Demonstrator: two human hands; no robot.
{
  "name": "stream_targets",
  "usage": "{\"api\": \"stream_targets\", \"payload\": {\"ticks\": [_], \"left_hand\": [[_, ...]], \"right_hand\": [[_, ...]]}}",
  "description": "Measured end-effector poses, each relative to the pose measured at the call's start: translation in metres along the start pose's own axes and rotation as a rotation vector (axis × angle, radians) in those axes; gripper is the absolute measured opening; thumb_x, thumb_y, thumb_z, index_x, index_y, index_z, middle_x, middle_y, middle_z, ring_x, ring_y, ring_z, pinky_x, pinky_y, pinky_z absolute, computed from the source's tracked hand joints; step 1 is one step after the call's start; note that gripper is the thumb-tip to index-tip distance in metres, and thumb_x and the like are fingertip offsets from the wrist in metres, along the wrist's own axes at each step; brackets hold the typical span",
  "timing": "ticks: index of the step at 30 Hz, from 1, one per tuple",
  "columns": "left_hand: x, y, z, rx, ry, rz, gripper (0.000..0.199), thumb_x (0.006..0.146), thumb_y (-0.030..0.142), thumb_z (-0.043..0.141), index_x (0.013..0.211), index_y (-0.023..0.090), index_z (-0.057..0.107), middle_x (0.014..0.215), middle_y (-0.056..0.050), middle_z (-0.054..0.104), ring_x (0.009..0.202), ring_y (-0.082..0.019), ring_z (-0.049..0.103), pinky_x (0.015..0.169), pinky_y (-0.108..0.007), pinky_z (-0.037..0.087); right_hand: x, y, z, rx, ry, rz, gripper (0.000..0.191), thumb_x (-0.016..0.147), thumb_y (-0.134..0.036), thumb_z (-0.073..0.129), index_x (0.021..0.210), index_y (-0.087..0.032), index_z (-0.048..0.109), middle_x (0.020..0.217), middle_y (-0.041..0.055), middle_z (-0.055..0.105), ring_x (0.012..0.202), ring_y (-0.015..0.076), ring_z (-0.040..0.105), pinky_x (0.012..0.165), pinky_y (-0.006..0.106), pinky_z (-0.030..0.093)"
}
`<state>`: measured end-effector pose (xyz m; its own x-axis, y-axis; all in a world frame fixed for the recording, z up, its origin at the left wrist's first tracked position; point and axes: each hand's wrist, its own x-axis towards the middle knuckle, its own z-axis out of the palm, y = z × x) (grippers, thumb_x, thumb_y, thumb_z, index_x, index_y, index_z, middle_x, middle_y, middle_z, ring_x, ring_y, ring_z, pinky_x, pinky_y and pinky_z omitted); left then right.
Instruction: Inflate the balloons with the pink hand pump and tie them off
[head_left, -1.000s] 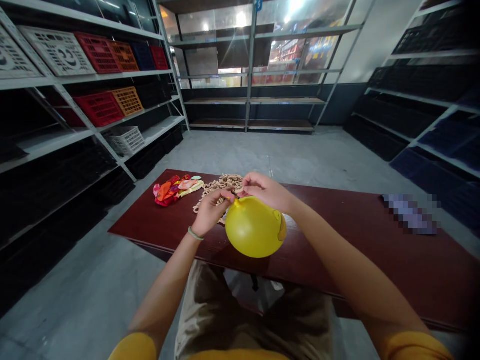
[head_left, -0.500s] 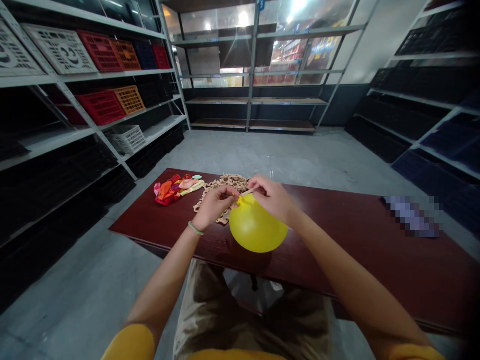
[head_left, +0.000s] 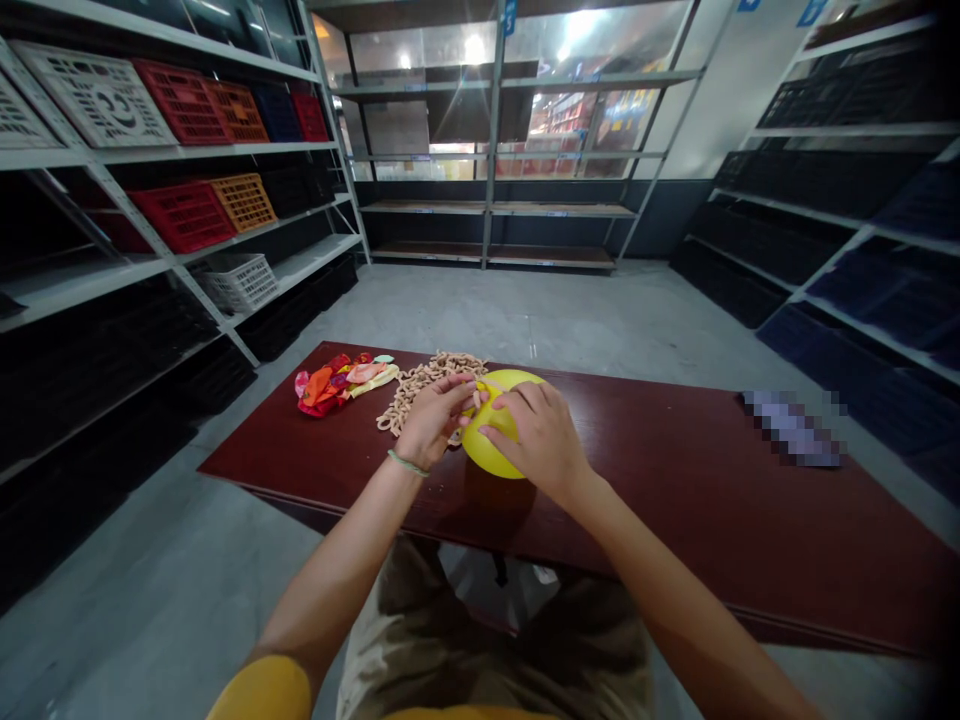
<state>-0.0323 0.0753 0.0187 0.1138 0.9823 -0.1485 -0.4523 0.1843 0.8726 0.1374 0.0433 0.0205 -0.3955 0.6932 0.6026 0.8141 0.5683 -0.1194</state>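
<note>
Fingers of the left hand [head_left: 431,425]: pinched narrow at the neck of one yellow balloon [head_left: 487,460]. Right hand [head_left: 553,448]: thumb and forefinger set wide against the balloon's side. Balloon: inflated, over the middle of the brown table [head_left: 675,480], between both hands.

Risks, as judged: lost air, should the small pinch slip while the neck is loose; whether it is knotted cannot be told behind the fingertips. Bursting, should a nail or thumb press hard into the taut skin. Snagging, should the left hand dip into the beige loops [head_left: 420,392] just behind it, the one obstacle close by.

Also present: limp coloured balloons [head_left: 324,388], left of the loops; a blurred purplish item [head_left: 795,430], right end, well apart; crates [head_left: 184,215] on the left-hand shelves [head_left: 319,257].
</note>
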Motion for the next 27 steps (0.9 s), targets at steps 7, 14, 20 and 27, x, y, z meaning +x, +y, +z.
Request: {"api": "stream_targets", "payload": {"ticks": [7,14,20,27], "left_hand": [[-0.004,0.009,0.002,0.346,-0.013,0.031,0.026,0.07,0.024,0.077,0.092,0.014,0.07,0.077,-0.005,0.071,0.056,-0.009,0.061,0.038,-0.014,0.033],[-0.008,0.01,0.021,0.483,-0.059,0.099,0.024,0.071,0.025,0.073,0.092,0.014,0.071,0.078,-0.004,0.071,0.053,-0.009,0.058,0.04,-0.017,0.039],[-0.002,0.003,0.025,0.397,-0.053,0.106,0.025,0.071,0.027,0.075,0.091,0.014,0.07,0.083,-0.006,0.071,0.064,-0.012,0.064,0.042,-0.016,0.041],[0.007,0.005,0.028,0.12,-0.065,-0.001,0.026,0.071,0.019,0.078,0.094,0.014,0.066,0.092,-0.009,0.073,0.082,-0.016,0.071,0.04,-0.011,0.039]], "right_hand": [[-0.006,0.008,0.015,-0.083,0.103,0.101,0.047,0.078,-0.06,0.065,0.096,-0.017,0.06,0.103,0.0124,0.061,0.098,0.0294,0.053,0.089,0.045,0.035],[-0.011,0.005,0.026,-0.122,0.224,0.204,0.036,0.079,-0.044,0.064,0.099,-0.017,0.052,0.111,0.017,0.056,0.116,0.0318,0.047,0.102,0.052,0.031],[-0.015,0.007,0.027,-0.013,0.231,0.235,0.028,0.077,-0.029,0.06,0.101,-0.018,0.049,0.115,0.0163,0.053,0.119,0.0315,0.046,0.105,0.054,0.034],[-0.02,0.012,0.031,0.102,0.22,0.177,0.061,0.074,-0.051,0.07,0.119,-0.018,0.046,0.123,0.0177,0.05,0.127,0.0334,0.043,0.107,0.056,0.037]]}}
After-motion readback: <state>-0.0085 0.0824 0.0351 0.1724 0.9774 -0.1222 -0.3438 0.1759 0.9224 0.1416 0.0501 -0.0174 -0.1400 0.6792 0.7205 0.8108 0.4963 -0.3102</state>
